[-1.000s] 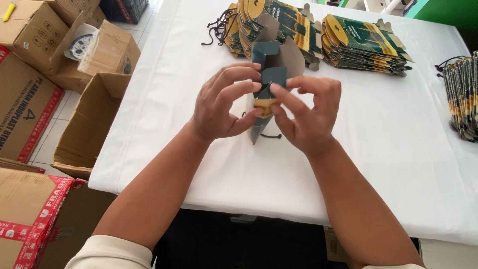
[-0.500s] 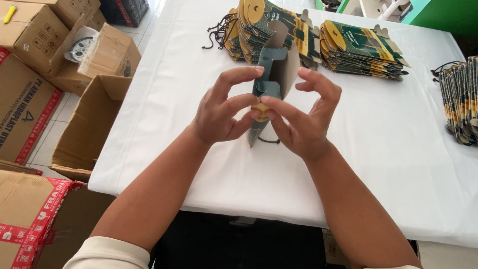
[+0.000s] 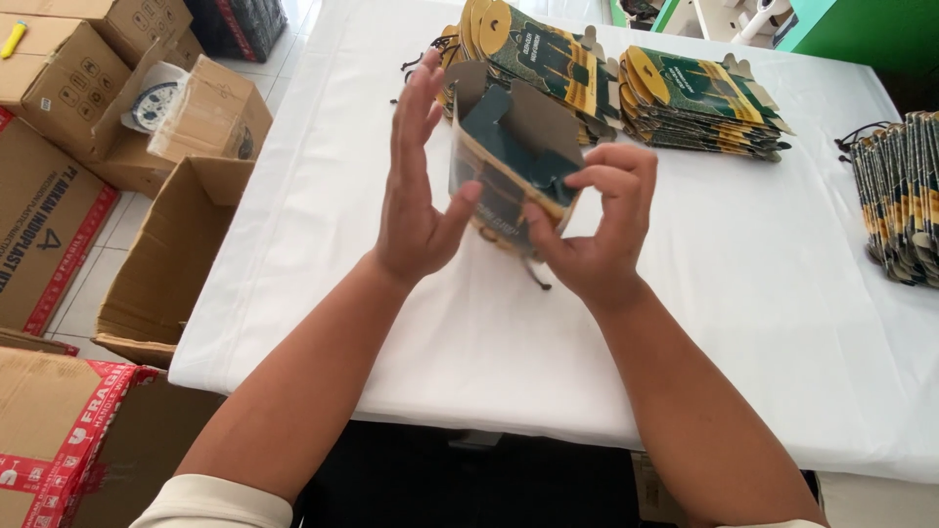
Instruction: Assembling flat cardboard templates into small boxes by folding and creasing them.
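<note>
I hold a small dark green and gold cardboard box (image 3: pixel 509 161) above the white table (image 3: pixel 743 293), partly folded open with its brown inside and flaps showing. My left hand (image 3: pixel 416 186) presses flat against its left side, fingers straight up and thumb on the front. On the right side, my right hand (image 3: pixel 592 230) pinches a flap between thumb and fingers. A thin dark cord hangs from the box's underside.
Stacks of flat green and gold boxes (image 3: pixel 699 103) lie at the table's back, another stack (image 3: pixel 905 196) at the right edge. An open brown carton (image 3: pixel 171 264) stands on the floor at left among other cardboard cartons (image 3: pixel 59 78).
The box has been lifted higher and spread open. My left hand went from curled around it to flat against its side.
</note>
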